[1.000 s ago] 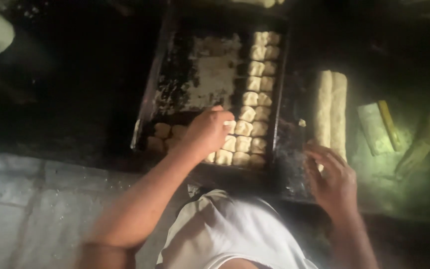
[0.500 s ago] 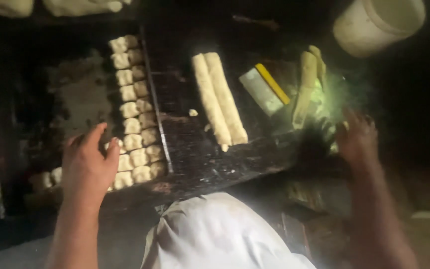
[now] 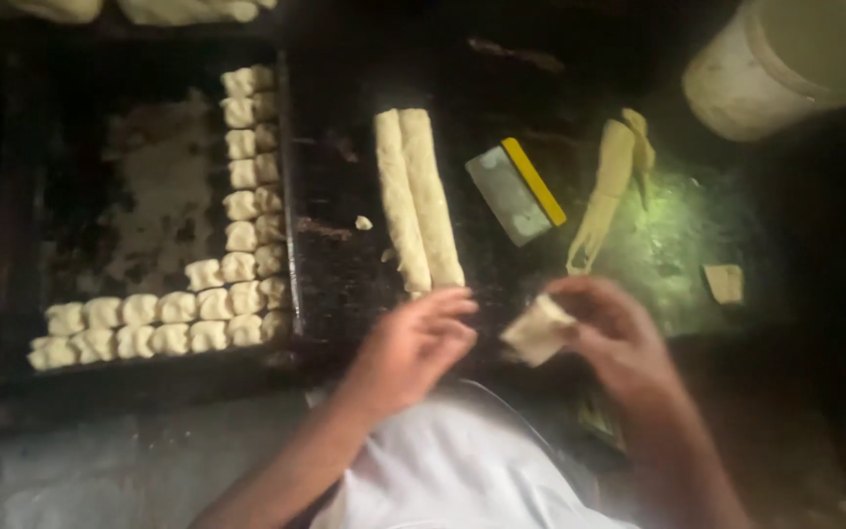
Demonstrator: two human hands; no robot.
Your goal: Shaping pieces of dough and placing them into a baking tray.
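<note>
Dim light fell over the dark floured worktop (image 3: 364,264), where a black baking tray (image 3: 12,196) stood at the person's left with small dough pieces (image 3: 237,264) lined along its near and right sides. Beside the tray lay two dough logs (image 3: 418,201), side by side and touching, their long axis running away from the person and leaning slightly leftward at the far end. The right hand (image 3: 614,338) pinched a small flat dough piece (image 3: 538,330) between thumb and fingers, just past the logs' near end. The left hand (image 3: 413,348) was loosely open and empty, fingertips near that piece. I judged shaping would go best with both hands, pressing lightly. A yellow-edged scraper (image 3: 516,189) and pale bucket (image 3: 785,64) sat further right.
</note>
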